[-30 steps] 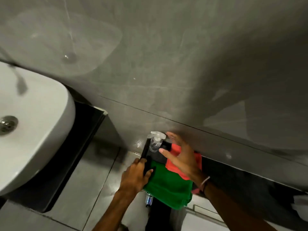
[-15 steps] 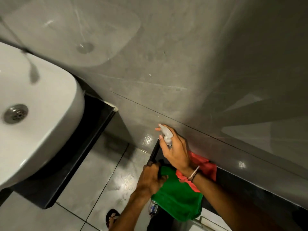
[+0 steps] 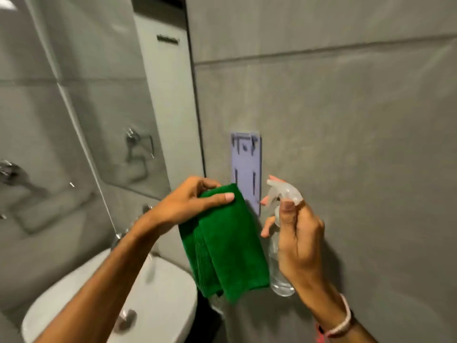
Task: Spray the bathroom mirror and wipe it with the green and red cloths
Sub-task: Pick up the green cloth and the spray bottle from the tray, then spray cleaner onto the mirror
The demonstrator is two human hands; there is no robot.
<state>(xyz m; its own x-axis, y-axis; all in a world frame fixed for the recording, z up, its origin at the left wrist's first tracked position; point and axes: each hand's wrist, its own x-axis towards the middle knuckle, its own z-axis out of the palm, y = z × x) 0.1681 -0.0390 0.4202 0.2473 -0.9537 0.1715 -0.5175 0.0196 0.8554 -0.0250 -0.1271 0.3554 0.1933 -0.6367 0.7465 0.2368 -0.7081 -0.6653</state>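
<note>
hands raised from floor – left (image 3: 188, 204) grips folded green cloth (image 3: 227, 246) | right (image 3: 299, 246) grips clear spray bottle (image 3: 278, 263)

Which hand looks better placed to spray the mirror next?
The right hand: it holds the spray bottle, one finger by the trigger. The left hand holds only the green cloth, though it is nearer the mirror.

left hand (image 3: 188, 204) raised, fingers clamped, right hand (image 3: 299, 238) raised, gripping

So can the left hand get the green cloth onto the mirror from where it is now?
Probably yes. The left hand already holds the green cloth, and the mirror lies just to its left with nothing between them.
</note>
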